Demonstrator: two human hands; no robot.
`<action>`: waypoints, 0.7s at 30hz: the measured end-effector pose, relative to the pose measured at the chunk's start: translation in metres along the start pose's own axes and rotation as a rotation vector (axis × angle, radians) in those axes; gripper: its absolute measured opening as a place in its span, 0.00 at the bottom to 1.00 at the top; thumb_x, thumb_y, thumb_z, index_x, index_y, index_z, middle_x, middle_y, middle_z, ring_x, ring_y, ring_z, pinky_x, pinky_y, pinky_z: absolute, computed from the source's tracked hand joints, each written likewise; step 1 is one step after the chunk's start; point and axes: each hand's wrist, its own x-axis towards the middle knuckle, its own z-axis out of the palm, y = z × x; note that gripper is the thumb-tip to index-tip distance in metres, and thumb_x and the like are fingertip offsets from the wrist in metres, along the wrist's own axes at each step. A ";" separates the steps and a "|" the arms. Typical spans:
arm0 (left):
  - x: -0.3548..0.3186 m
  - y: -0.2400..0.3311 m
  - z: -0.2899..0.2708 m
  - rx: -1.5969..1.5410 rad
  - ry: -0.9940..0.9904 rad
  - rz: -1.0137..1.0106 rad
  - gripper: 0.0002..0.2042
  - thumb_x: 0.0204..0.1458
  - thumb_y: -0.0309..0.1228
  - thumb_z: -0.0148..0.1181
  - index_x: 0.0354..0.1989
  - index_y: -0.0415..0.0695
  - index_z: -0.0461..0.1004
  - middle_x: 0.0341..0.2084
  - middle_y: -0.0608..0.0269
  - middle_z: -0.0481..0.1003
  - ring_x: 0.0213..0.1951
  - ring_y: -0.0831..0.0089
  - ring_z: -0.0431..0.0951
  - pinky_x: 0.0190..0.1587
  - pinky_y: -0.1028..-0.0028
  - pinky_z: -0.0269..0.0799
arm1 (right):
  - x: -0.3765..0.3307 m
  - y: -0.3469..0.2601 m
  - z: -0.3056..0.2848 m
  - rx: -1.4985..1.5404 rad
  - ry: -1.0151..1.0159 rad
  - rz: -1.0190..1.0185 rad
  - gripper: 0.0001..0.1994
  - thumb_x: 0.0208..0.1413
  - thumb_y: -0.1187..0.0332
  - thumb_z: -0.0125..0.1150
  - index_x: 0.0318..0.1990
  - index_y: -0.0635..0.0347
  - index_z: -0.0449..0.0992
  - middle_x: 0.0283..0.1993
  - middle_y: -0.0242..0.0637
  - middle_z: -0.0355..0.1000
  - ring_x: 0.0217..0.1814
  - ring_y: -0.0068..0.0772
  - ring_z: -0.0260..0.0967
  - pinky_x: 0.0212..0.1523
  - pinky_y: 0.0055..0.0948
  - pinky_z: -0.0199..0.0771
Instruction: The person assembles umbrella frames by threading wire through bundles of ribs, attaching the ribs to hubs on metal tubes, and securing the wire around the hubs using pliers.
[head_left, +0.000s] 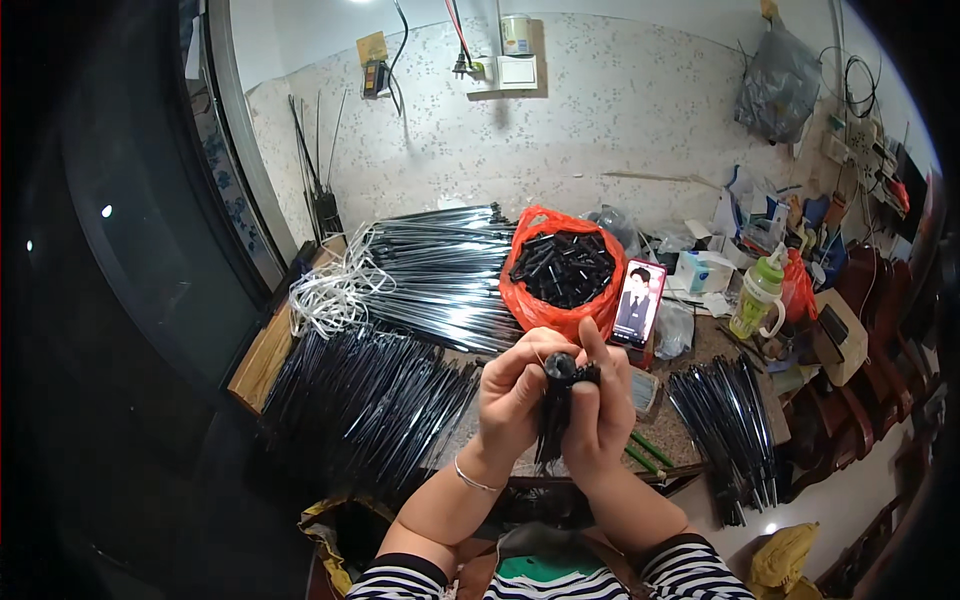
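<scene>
In front of my chest I hold a black bundle of thin ribs (553,425), like part of an umbrella frame, with a round, hollow-looking end facing up. My left hand (508,392) pinches it near the round end from the left. On the other side, my right hand (602,405) grips the same piece with bent fingers, beside a small knobbly black part. Its lower end hangs between my wrists. Just beyond my hands, a red plastic bag (517,297) stands open, full of short black tubular pieces (565,268).
Shiny metal rods (440,285) with white strings (335,295) lie at the back left. Dark rods (370,410) are nearer; another bundle (725,430) lies at right. A phone (637,302), a green bottle (760,295), green sticks (650,455) and clutter occupy the table's right side.
</scene>
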 end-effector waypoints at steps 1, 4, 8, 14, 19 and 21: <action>0.004 0.002 -0.003 -0.032 -0.043 -0.036 0.15 0.43 0.35 0.48 0.32 0.33 0.67 0.29 0.58 0.65 0.34 0.74 0.63 0.39 0.79 0.57 | 0.004 0.003 0.001 0.047 -0.026 0.030 0.17 0.49 0.69 0.39 0.45 0.70 0.58 0.36 0.40 0.61 0.34 0.24 0.54 0.36 0.21 0.55; 0.008 0.005 -0.014 -0.064 -0.129 -0.032 0.14 0.43 0.34 0.48 0.32 0.34 0.67 0.28 0.58 0.66 0.34 0.72 0.63 0.39 0.78 0.56 | 0.004 0.004 0.007 0.055 -0.030 0.002 0.17 0.49 0.68 0.37 0.45 0.70 0.59 0.35 0.38 0.60 0.32 0.24 0.54 0.35 0.21 0.54; 0.007 0.008 -0.013 -0.066 -0.129 -0.039 0.14 0.44 0.34 0.48 0.33 0.35 0.67 0.28 0.59 0.66 0.33 0.74 0.63 0.38 0.79 0.57 | 0.001 0.011 0.011 0.063 -0.017 -0.018 0.18 0.51 0.65 0.35 0.46 0.70 0.57 0.38 0.39 0.60 0.33 0.25 0.54 0.36 0.21 0.54; -0.001 0.010 0.010 0.856 0.208 0.391 0.09 0.44 0.24 0.44 0.34 0.33 0.64 0.23 0.60 0.66 0.26 0.79 0.64 0.30 0.82 0.60 | -0.013 0.008 0.018 -0.035 0.198 0.046 0.15 0.48 0.72 0.42 0.43 0.69 0.59 0.38 0.38 0.59 0.39 0.24 0.57 0.39 0.19 0.57; -0.006 0.005 0.005 0.750 0.094 0.374 0.14 0.44 0.27 0.47 0.37 0.31 0.61 0.30 0.60 0.64 0.32 0.78 0.64 0.38 0.80 0.59 | -0.011 0.014 0.013 0.047 0.200 0.067 0.13 0.48 0.71 0.43 0.40 0.70 0.63 0.35 0.35 0.61 0.37 0.23 0.58 0.39 0.19 0.57; -0.006 0.007 0.002 0.704 0.097 0.295 0.15 0.42 0.25 0.50 0.38 0.31 0.60 0.28 0.61 0.65 0.28 0.80 0.64 0.31 0.83 0.60 | -0.006 0.020 0.008 0.504 0.076 0.309 0.13 0.49 0.70 0.41 0.40 0.70 0.63 0.34 0.33 0.62 0.36 0.20 0.57 0.39 0.18 0.56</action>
